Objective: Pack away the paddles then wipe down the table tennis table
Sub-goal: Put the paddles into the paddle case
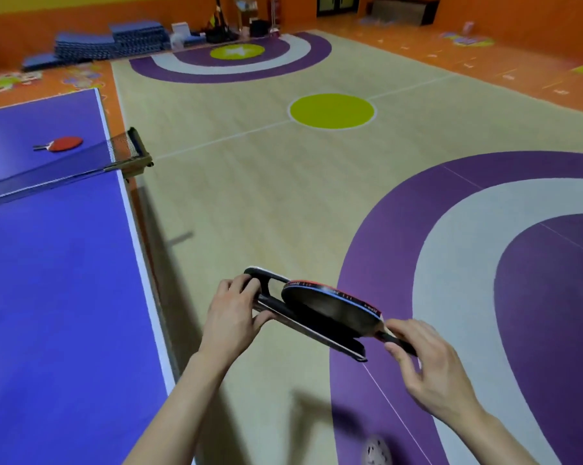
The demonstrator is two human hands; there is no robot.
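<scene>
Two paddles show: one black-faced paddle held over the floor at 6 o'clock, its handle pinched by the right hand, its blade half inside a black paddle case gripped at the far end by the left hand; one red paddle lying on the far half of the blue table tennis table at 10 o'clock, beyond the net. One net post juts past the table's white edge. Wide bare court floor opens from 12 to 3 o'clock; stacked blue mats sit by the far wall at 11.
</scene>
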